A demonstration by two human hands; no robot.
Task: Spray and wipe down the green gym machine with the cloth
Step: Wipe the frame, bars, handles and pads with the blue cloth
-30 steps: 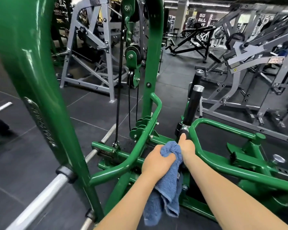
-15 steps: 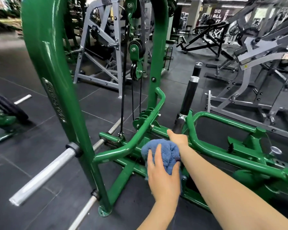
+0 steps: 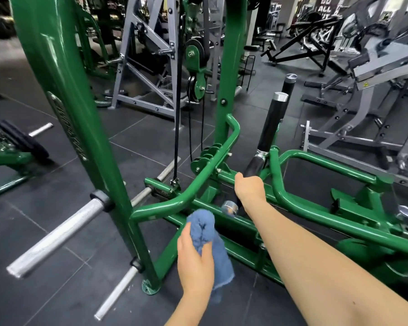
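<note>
Low centre, the left hand (image 3: 194,262) grips the bunched cloth (image 3: 204,234), ready to wipe; the right hand (image 3: 250,191) clasps the machine's (image 3: 316,215) black handle (image 3: 251,167), probably steadying it.

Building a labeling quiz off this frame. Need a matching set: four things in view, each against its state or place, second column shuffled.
Things:
1. cloth
2. black handle
3. pulley
4. barbell sleeve

States or places:
A. high between the green uprights, cable running down from it
B. gripped by the right hand
C. bare steel, sticking out toward the floor at lower left
D. blue, bunched in the left hand

Pairs: 1-D, 2-B, 3-A, 4-C
</note>
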